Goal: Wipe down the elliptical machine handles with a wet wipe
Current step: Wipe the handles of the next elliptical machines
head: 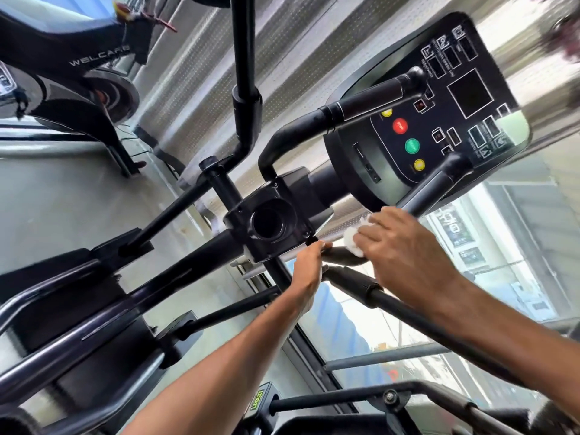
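Now I see the wet wipe [354, 243] as a small white piece, crumpled into a soft ball. It is mostly covered by the right hand [405, 246], and only its left edge comes out from under the fingers. The right hand has its fingers bent over the wipe and presses it on the black handle [434, 186] of the elliptical machine, at the low bend of this handle, just beside the central joint block [266, 224]. The back of this hand faces my camera.

The left hand [309, 271] is just beside it, on the other side of the wipe. Its fingers are curled around the same bar near the block and hold it, with the fingertips pointing to the wipe. The two hands are near but do not touch.

From the wipe, the handle goes up toward the console [439, 114], which has red, green and yellow round buttons. A second long black bar [408, 312] passes under the right wrist. The whole view is turned sideways and a little blurred.
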`<state>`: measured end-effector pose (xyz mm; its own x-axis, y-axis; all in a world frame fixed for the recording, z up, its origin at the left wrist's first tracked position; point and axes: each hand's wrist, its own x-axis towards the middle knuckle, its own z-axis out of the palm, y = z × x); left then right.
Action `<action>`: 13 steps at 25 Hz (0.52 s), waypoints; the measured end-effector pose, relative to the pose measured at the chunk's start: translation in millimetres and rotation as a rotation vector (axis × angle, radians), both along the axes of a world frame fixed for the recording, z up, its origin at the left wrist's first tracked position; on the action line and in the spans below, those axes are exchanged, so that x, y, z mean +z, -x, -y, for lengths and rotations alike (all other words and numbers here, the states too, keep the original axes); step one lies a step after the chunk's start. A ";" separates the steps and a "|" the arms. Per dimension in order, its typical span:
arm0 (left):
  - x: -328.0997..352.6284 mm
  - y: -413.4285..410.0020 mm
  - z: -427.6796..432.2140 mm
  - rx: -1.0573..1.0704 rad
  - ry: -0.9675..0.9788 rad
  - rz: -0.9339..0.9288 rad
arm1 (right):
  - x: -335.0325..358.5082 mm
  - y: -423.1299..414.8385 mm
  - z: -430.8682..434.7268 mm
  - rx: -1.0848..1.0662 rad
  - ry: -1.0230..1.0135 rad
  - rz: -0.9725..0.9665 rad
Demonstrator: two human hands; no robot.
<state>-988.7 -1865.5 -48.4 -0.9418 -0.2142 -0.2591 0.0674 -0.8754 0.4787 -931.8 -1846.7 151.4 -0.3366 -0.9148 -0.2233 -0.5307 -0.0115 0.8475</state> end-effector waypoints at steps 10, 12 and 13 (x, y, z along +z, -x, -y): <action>-3.5 -15.5 6.4 -0.043 0.049 0.001 | 25.6 20.1 4.9 -0.008 -0.011 0.146; -1.2 -18.2 7.4 -0.049 0.096 0.006 | 30.8 23.0 1.3 0.024 -0.013 0.167; 1.0 -21.8 7.6 -0.036 0.116 0.000 | 29.3 24.1 -1.4 0.048 -0.050 0.180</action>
<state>-966.8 -1873.1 -47.4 -0.9493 -0.2090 -0.2347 0.0369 -0.8159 0.5770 -955.9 -1845.3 180.7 -0.2433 -0.9152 -0.3213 -0.6715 -0.0801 0.7366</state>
